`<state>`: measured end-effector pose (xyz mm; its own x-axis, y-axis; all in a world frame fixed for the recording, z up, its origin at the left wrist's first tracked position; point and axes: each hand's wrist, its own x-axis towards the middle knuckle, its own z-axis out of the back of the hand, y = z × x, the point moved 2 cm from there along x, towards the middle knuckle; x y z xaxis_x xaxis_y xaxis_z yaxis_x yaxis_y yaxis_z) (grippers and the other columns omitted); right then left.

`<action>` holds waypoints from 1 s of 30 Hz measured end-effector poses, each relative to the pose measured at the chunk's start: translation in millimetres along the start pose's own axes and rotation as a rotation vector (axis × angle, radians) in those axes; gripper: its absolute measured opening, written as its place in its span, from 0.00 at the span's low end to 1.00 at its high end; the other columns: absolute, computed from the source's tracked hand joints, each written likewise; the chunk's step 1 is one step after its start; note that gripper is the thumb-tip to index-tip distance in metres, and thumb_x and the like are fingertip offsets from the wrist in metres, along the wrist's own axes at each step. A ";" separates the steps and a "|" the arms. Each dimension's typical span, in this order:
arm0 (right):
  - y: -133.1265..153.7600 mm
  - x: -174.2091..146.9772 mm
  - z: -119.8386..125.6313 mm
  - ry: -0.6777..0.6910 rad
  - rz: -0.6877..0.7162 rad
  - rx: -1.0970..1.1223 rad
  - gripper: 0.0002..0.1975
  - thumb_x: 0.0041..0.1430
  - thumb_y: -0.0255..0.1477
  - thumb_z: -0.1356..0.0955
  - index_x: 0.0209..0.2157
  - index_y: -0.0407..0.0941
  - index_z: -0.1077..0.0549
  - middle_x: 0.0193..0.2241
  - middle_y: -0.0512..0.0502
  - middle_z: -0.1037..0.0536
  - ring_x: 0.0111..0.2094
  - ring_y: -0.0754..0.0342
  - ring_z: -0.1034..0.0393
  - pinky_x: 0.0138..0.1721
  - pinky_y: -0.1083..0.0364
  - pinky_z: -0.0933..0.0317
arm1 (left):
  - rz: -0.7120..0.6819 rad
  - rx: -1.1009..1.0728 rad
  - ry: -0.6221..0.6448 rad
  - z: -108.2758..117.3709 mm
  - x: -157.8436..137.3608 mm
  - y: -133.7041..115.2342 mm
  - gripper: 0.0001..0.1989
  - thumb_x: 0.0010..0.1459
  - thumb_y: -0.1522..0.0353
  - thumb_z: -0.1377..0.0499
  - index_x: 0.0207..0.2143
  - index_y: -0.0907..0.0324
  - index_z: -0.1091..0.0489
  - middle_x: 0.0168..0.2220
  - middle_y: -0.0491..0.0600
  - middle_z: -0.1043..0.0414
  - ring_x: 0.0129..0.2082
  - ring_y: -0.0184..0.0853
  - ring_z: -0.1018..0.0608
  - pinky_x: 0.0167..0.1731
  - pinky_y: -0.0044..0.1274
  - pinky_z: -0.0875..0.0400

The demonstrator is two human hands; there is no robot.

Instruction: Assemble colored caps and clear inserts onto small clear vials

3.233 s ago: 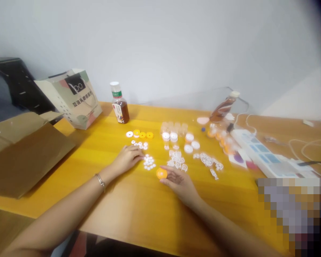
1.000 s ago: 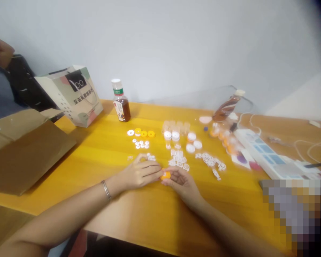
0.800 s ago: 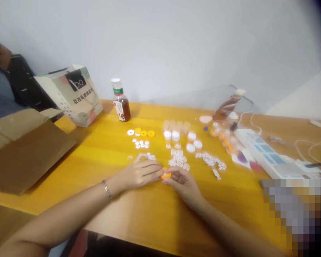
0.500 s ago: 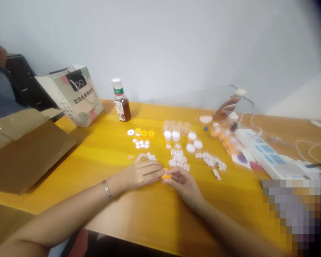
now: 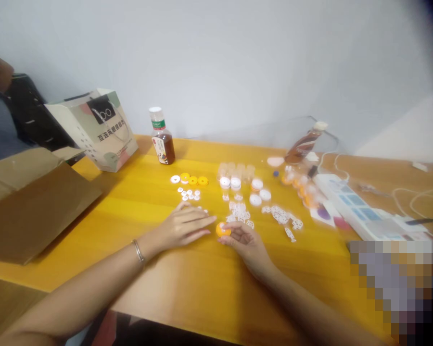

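My right hand [image 5: 244,240] pinches a small round orange disc-like part [image 5: 222,230] with a white bit on it, just over the table. To its left, my left hand [image 5: 185,225] has its fingers stretched out, apart from the disc and holding nothing visible. Beyond the left hand lie several small white round pieces [image 5: 190,194] and a row of orange and white rings [image 5: 193,180]. Flat white openwork pieces [image 5: 238,211] lie in a heap behind the right hand. White round caps [image 5: 235,183] and translucent cups [image 5: 236,171] stand farther back.
A cardboard box [image 5: 39,211] and a paper bag [image 5: 106,134] stand at the left, a person beyond them. Two drink bottles, one upright [image 5: 162,142] and one leaning [image 5: 302,146], are near the wall. A white power strip [image 5: 346,206] with cables and finished-looking orange pieces [image 5: 306,190] occupy the right.
My left hand has drawn back left from the orange disc, its fingers now clear of it. My right hand keeps hold of the disc, which has turned to face the camera more.
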<state>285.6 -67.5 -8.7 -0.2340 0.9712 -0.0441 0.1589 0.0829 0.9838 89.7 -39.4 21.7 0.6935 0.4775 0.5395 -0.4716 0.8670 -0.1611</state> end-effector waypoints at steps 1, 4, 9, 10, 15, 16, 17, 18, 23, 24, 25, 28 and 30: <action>0.0 0.2 0.2 -0.007 -0.002 -0.007 0.10 0.44 0.29 0.29 0.31 0.47 0.29 0.30 0.51 0.25 0.30 0.58 0.30 0.37 0.55 0.35 | 0.039 -0.009 -0.003 3.5 -0.4 5.4 0.15 0.56 0.69 0.46 0.48 0.55 0.37 0.42 0.48 0.28 0.42 0.30 0.29 0.42 0.25 0.40; 0.3 0.5 0.3 -0.003 -0.012 -0.030 0.11 0.44 0.29 0.29 0.33 0.47 0.29 0.27 0.52 0.26 0.29 0.58 0.30 0.37 0.55 0.34 | 0.146 -0.050 0.087 11.7 -1.1 19.6 0.10 0.58 0.68 0.47 0.41 0.56 0.31 0.38 0.48 0.28 0.38 0.29 0.28 0.39 0.24 0.40; 1.2 0.4 0.0 0.010 -0.041 -0.060 0.14 0.44 0.30 0.29 0.36 0.48 0.29 0.25 0.52 0.26 0.29 0.57 0.30 0.39 0.52 0.34 | 0.187 -0.113 0.261 10.1 -2.3 26.7 0.09 0.58 0.66 0.47 0.36 0.57 0.30 0.35 0.46 0.28 0.34 0.29 0.28 0.36 0.22 0.41; 1.3 0.3 0.0 0.007 -0.047 -0.067 0.14 0.44 0.30 0.29 0.36 0.48 0.29 0.25 0.52 0.26 0.29 0.57 0.30 0.40 0.52 0.34 | 0.199 -0.104 0.258 7.9 -2.5 26.9 0.09 0.57 0.65 0.47 0.36 0.57 0.30 0.35 0.47 0.28 0.35 0.29 0.28 0.36 0.22 0.41; 1.4 -0.1 -0.6 -0.010 -0.046 -0.095 0.15 0.43 0.29 0.29 0.37 0.48 0.29 0.27 0.52 0.26 0.30 0.57 0.31 0.40 0.54 0.35 | 0.237 -0.049 0.210 -3.4 -3.7 26.9 0.09 0.57 0.65 0.47 0.37 0.56 0.30 0.36 0.46 0.29 0.37 0.30 0.28 0.36 0.22 0.42; 1.5 -0.1 -0.6 -0.016 -0.037 -0.100 0.15 0.44 0.29 0.29 0.37 0.48 0.29 0.26 0.52 0.26 0.30 0.58 0.31 0.39 0.54 0.35 | 0.235 -0.044 0.208 -4.9 -3.9 26.7 0.08 0.57 0.66 0.47 0.37 0.56 0.30 0.36 0.46 0.29 0.37 0.30 0.28 0.36 0.22 0.42; 1.6 -0.2 -0.6 -0.024 -0.028 -0.106 0.15 0.44 0.29 0.29 0.37 0.48 0.29 0.26 0.52 0.27 0.30 0.57 0.31 0.39 0.54 0.35 | 0.235 -0.039 0.207 -6.2 -4.0 26.5 0.08 0.57 0.66 0.47 0.37 0.56 0.30 0.35 0.46 0.29 0.37 0.30 0.28 0.36 0.22 0.42; 1.8 -0.2 -0.6 -0.030 -0.019 -0.109 0.15 0.44 0.29 0.29 0.37 0.48 0.29 0.26 0.52 0.27 0.30 0.57 0.31 0.39 0.54 0.35 | 0.234 -0.034 0.205 -7.1 -4.2 26.4 0.08 0.57 0.66 0.47 0.36 0.56 0.29 0.35 0.46 0.29 0.36 0.30 0.28 0.36 0.22 0.41; 2.1 -0.3 -0.3 -0.038 0.001 -0.103 0.15 0.44 0.30 0.29 0.37 0.48 0.29 0.27 0.52 0.26 0.31 0.57 0.31 0.39 0.53 0.35 | 0.221 -0.019 0.190 -8.1 -3.8 26.3 0.08 0.57 0.68 0.47 0.35 0.57 0.29 0.32 0.47 0.29 0.34 0.29 0.27 0.35 0.22 0.40; 2.1 -0.2 -0.3 -0.040 0.004 -0.101 0.15 0.44 0.30 0.29 0.37 0.48 0.29 0.27 0.52 0.26 0.31 0.56 0.31 0.40 0.52 0.35 | 0.213 -0.013 0.179 -7.5 -3.3 25.7 0.08 0.57 0.68 0.47 0.35 0.58 0.29 0.32 0.47 0.28 0.34 0.29 0.27 0.35 0.22 0.40; 1.9 -0.1 -0.2 -0.042 0.008 -0.098 0.14 0.44 0.30 0.29 0.36 0.48 0.29 0.28 0.51 0.26 0.31 0.56 0.31 0.40 0.52 0.35 | 0.205 -0.008 0.158 -6.3 -2.7 24.7 0.08 0.57 0.68 0.47 0.35 0.58 0.29 0.31 0.47 0.28 0.33 0.29 0.27 0.35 0.22 0.39; 0.7 0.6 -0.1 -0.052 0.016 -0.075 0.14 0.43 0.30 0.28 0.35 0.48 0.30 0.30 0.51 0.26 0.33 0.55 0.30 0.41 0.53 0.36 | 0.167 -0.035 0.035 -1.5 0.2 16.4 0.06 0.56 0.69 0.46 0.35 0.59 0.30 0.31 0.47 0.27 0.32 0.28 0.27 0.34 0.23 0.38; -0.2 1.0 -0.3 -0.062 0.022 -0.052 0.15 0.42 0.29 0.28 0.35 0.48 0.31 0.31 0.50 0.26 0.34 0.55 0.30 0.41 0.53 0.36 | 0.129 -0.103 -0.050 0.6 2.5 5.9 0.06 0.56 0.70 0.45 0.36 0.60 0.31 0.32 0.48 0.27 0.32 0.28 0.27 0.34 0.22 0.37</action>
<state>285.1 -66.6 -8.9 -0.1711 0.9848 -0.0313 0.1127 0.0512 0.9923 88.3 -33.2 22.6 0.6017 0.5799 0.5492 -0.4948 0.8104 -0.3136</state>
